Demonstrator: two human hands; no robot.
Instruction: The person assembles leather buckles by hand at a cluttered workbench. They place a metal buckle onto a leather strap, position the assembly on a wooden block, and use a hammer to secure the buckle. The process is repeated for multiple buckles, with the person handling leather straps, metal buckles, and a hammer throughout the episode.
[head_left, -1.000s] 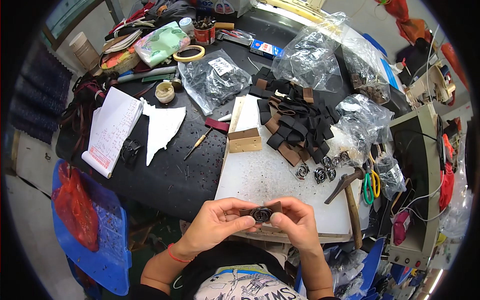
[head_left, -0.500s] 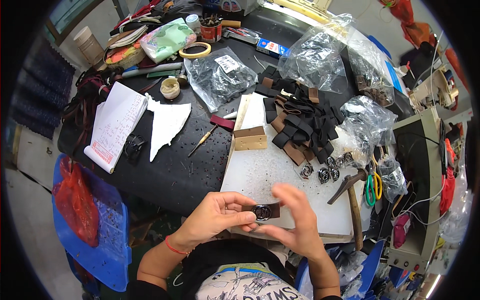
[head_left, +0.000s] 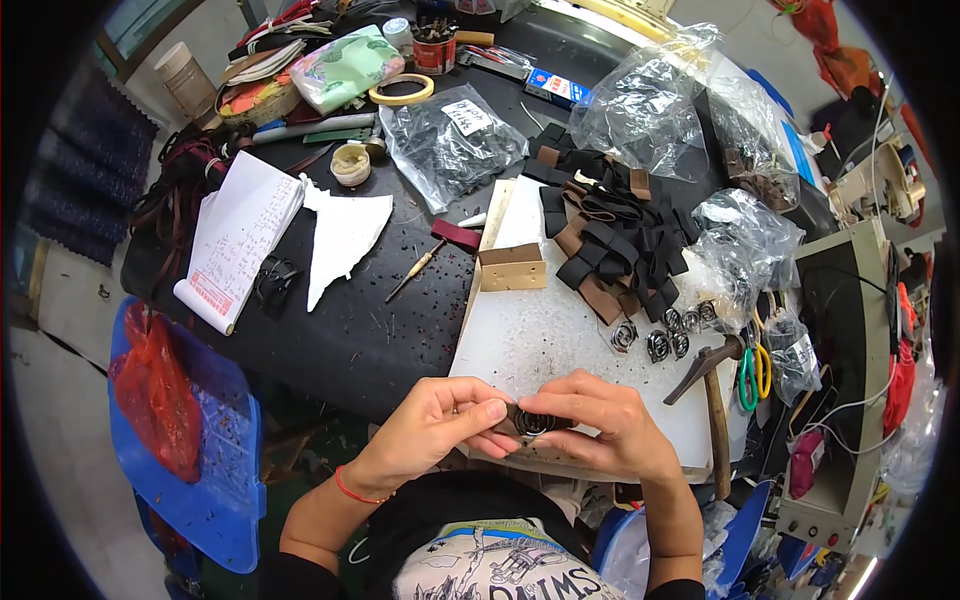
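Observation:
A short brown strap loop (head_left: 510, 421) with a round, shiny dark metal buckle (head_left: 534, 423) is held up in front of my body, over the near edge of the white board. On its left end, my left hand (head_left: 438, 428) pinches it between thumb and fingers. My right hand (head_left: 612, 428) grips the other end, its fingers bent over the top and its thumb below. Parts of the strap are hidden by my fingers. Several similar metal buckles (head_left: 657, 346) lie on the board, beside a heap of black and brown strap pieces (head_left: 612, 245).
A hammer (head_left: 716, 420) lies at the board's right, next to green- and yellow-handled scissors (head_left: 747, 378). A small angled brown block (head_left: 512, 268), an awl (head_left: 415, 272) and a notepad (head_left: 240, 240) are farther left. Clear plastic bags (head_left: 455, 145) lie at the back.
My right hand, spread beside the strap before, has closed onto its right end. The view has shifted slightly. My left hand keeps its pinch on the strap.

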